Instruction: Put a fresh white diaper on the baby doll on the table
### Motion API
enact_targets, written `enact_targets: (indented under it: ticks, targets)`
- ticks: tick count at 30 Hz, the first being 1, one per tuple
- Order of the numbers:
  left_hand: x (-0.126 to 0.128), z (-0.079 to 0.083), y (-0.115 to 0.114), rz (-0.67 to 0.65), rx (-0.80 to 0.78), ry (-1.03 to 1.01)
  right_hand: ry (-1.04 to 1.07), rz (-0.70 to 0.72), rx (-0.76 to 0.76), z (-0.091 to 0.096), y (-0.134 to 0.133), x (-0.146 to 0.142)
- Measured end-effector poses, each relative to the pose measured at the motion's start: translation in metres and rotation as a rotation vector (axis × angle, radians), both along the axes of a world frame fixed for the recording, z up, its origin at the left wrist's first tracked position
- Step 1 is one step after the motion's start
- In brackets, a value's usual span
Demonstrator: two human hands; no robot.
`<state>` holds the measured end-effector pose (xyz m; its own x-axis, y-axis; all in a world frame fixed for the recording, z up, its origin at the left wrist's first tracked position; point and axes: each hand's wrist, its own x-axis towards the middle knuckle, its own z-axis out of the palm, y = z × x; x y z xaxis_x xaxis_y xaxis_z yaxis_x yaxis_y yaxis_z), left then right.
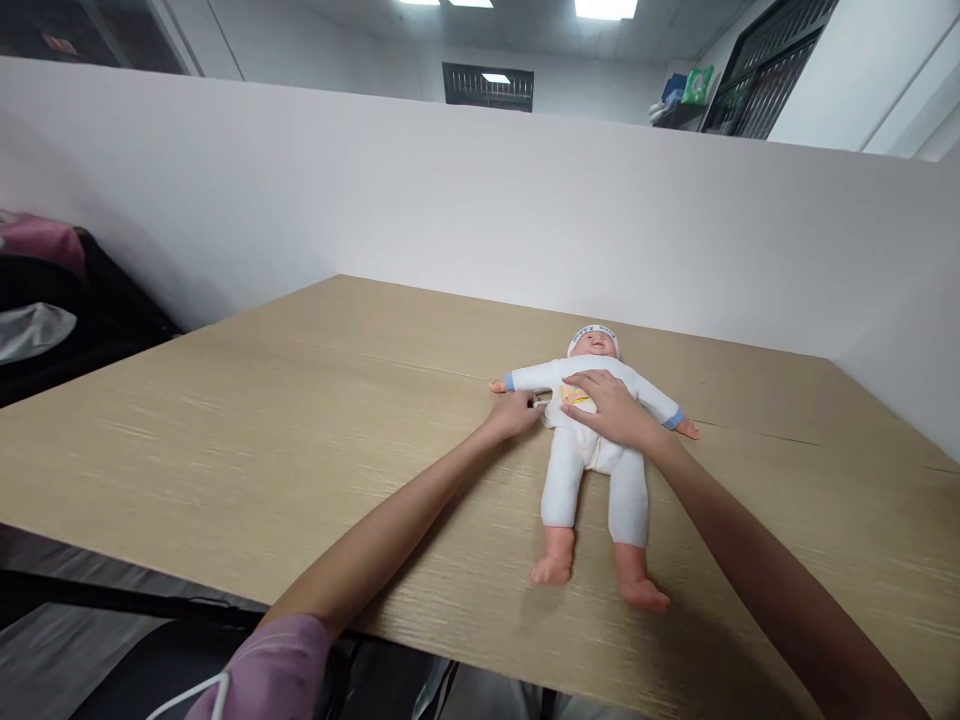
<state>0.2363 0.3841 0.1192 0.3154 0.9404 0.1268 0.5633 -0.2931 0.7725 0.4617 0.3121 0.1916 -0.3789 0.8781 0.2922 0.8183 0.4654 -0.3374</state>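
A baby doll (631, 490) in a white suit with blue cuffs and a white printed headband lies on its back, arms spread, feet towards me. Around its hips is a white diaper (598, 456), partly covered by my right hand. My left hand (515, 414) is at the doll's side, on the left, fingers pinched on a small white tab (541, 404) that seems to belong to the diaper. Across the doll's belly, my right hand (609, 408) rests with its fingers stretched out, beside a yellow-orange print (574, 394).
The wood-coloured table (225, 440) has a white partition (450, 210) along its far side. Dark and pink items (45, 245) sit beyond the table's left edge. A green package (698, 85) stands on a shelf behind the partition.
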Motion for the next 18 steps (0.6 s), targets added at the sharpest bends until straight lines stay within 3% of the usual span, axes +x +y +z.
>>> enact_targets:
  ticks: [9,18]
  targets:
    - [-0.02,0.006,0.01,-0.113,-0.237,-0.276,0.08,-0.061,-0.024,-0.007,0.004,0.011]
    - [-0.013,0.005,0.0,-0.047,-0.183,-0.406,0.125,-0.072,0.118,-0.009,0.0,-0.001]
